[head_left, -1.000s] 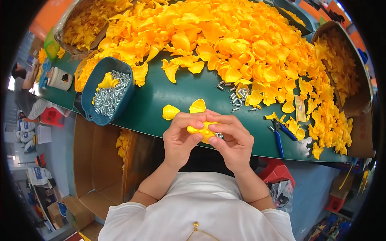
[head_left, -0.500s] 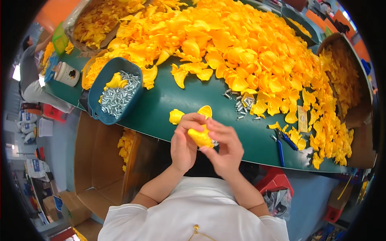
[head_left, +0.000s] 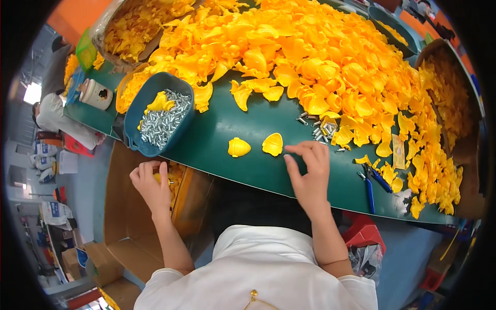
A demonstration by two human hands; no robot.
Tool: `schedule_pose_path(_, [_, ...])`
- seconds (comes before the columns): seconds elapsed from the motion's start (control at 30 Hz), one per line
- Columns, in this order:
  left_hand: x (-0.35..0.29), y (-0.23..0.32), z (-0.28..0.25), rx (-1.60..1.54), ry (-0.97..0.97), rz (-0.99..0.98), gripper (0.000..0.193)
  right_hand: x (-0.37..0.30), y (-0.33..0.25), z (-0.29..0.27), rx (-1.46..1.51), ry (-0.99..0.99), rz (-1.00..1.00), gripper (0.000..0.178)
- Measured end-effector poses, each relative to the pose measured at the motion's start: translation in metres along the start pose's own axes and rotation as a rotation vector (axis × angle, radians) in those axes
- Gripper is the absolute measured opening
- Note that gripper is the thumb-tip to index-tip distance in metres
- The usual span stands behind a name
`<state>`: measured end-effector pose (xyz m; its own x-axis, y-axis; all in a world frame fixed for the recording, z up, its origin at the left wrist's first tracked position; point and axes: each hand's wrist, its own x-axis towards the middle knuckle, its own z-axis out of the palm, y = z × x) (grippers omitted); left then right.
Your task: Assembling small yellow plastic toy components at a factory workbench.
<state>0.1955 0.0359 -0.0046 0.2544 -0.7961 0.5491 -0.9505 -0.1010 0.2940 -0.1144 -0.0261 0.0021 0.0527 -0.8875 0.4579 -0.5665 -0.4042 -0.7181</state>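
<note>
My left hand (head_left: 154, 188) hangs over an open cardboard box (head_left: 134, 217) below the table's left edge. Its fingers are loosely bent and apart, and yellow pieces (head_left: 178, 175) in the box show just behind them. My right hand (head_left: 311, 173) is above the green table (head_left: 222, 168), fingers curved and spread with nothing between them. Just left of its fingertips lies a yellow half-shell (head_left: 272, 144), hollow side up. A second yellow piece (head_left: 238, 147), rounded and ribbed, rests farther left.
A heap of yellow plastic shells (head_left: 310, 57) covers the far table. A blue-green basket (head_left: 135, 139) of small metal cylinders (head_left: 163, 124) stands left. More cylinders (head_left: 323, 129), blue-handled pliers (head_left: 370, 196) and a filled carton (head_left: 465, 113) are right. A red stool (head_left: 364, 232) stands below.
My hands have parted. The left went down and left to the box, and the right moved right. The yellow piece they held together is no longer between them.
</note>
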Motion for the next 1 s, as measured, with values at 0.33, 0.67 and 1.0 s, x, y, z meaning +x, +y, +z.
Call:
schedule_pose_path(0.33, [0.089,0.108,0.072,-0.321,-0.164,0.359,0.025,0.037,0.024,-0.007,-0.316,0.034,-0.024,0.012])
schedule_pose_path(0.67, [0.102,0.120,0.103,-0.242,-0.382,0.289,0.026,0.039,0.028,-0.001,-0.498,0.027,-0.112,0.019])
schedule_pose_path(1.0, [0.075,0.154,0.062,-0.741,-0.273,0.056,0.010,0.027,-0.013,-0.023,0.550,-0.136,0.341,0.010])
